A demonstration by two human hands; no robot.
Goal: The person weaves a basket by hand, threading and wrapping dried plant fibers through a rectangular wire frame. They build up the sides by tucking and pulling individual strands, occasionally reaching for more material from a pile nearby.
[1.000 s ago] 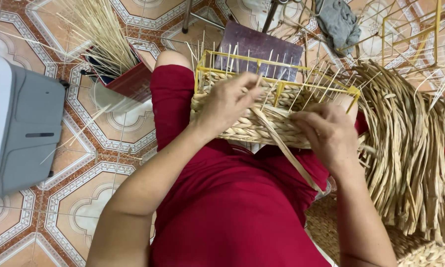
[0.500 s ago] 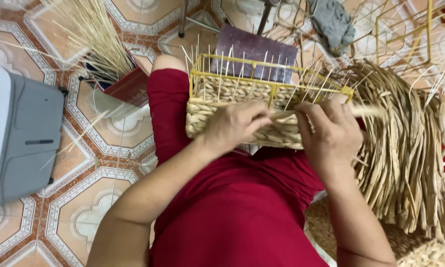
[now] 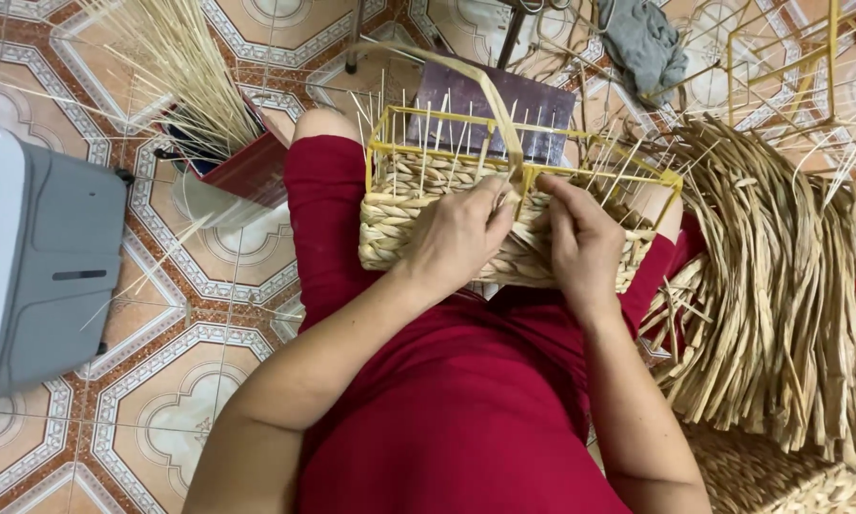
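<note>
Basket (image 3: 418, 214), half-woven on a yellow wire frame, sits on the lap at 12 o'clock. Left hand (image 3: 461, 238) and right hand (image 3: 580, 243) both curl closed, pinching 1 flat straw strand (image 3: 490, 95). Risk: the strand could kink or snag on the thin upright sticks. Patterned tile floor (image 3: 95, 428); loose straw pile (image 3: 780, 295) at 3 o'clock, grey bin (image 3: 38, 276) at 9.

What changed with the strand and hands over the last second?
The loose strand hung down toward the lap under the right hand, then got pulled sideways; now it arcs up over the basket rim, pinched where both hands meet. The left hand slid from the rim to the front wall. Basket on lap, reed pile and grey box unchanged.
</note>
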